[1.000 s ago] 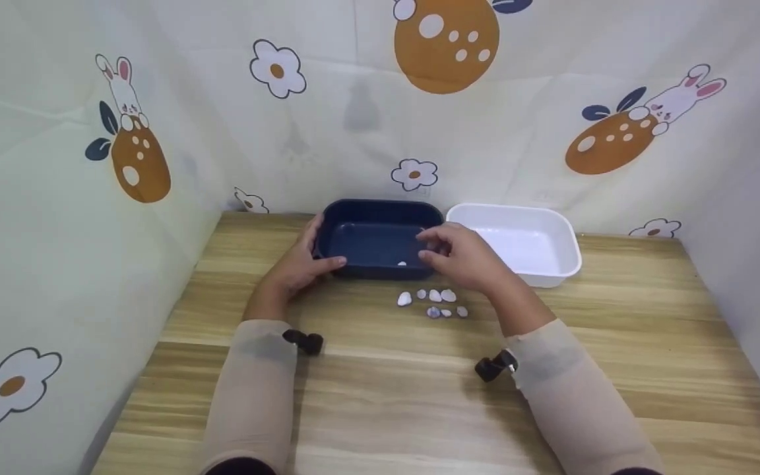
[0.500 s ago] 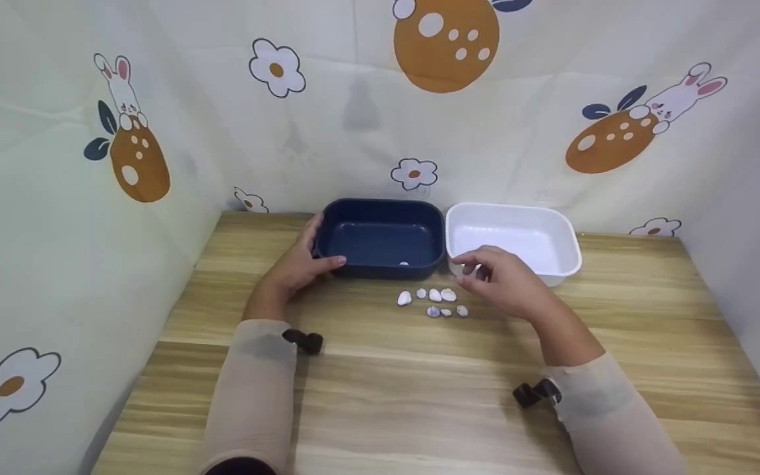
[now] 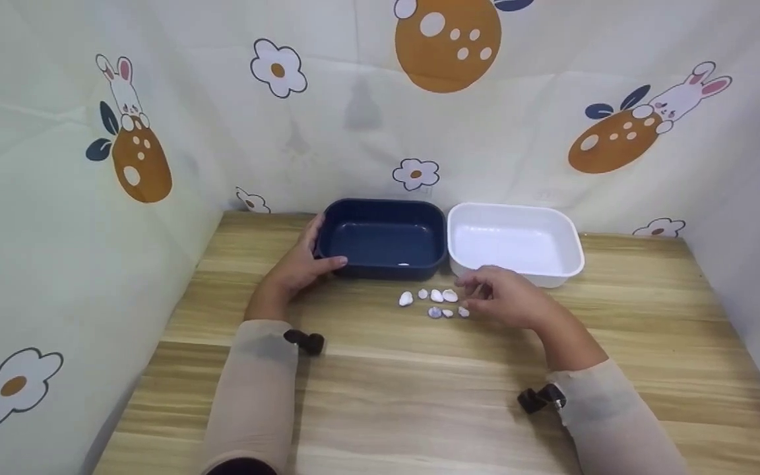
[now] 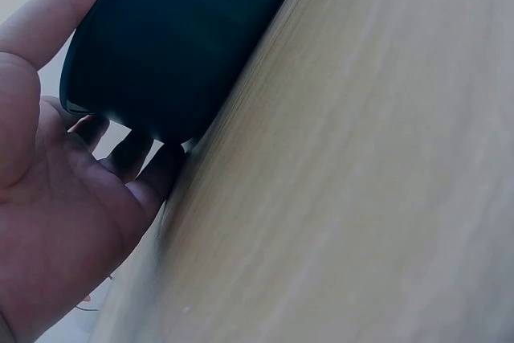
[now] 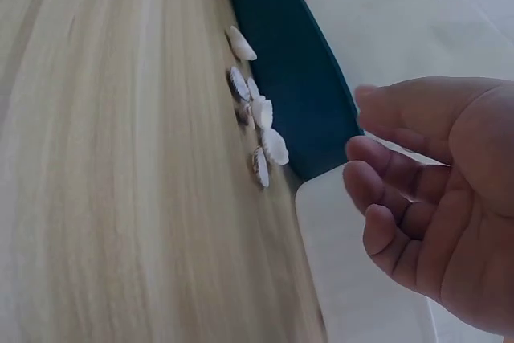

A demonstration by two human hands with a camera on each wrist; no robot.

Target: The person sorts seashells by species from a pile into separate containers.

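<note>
My left hand [image 3: 295, 267] holds the left end of a dark blue plastic basin [image 3: 380, 244], thumb along its front wall and fingers round the end. In the left wrist view the fingertips reach low on the basin's wall, close to the table. One small white shell [image 3: 404, 265] lies inside at the front. Before the basin, several small white and greyish seashells [image 3: 449, 296] lie on the table in two loose rows. My right hand [image 3: 512, 298] hovers just right of these shells, fingers loosely bent. The right wrist view shows nothing between thumb and fingers [image 5: 377, 158].
A white plastic basin [image 3: 512, 244] stands right beside the dark blue one, its front edge behind my right hand. Both basins stand on a wood-grain table [image 3: 386, 396] against a printed cloth backdrop [image 3: 327, 132] that also rises at both sides.
My right hand has moved from over the dark blue basin rightward and back toward me, down beside the loose shells. The left hand stays on the basin.
</note>
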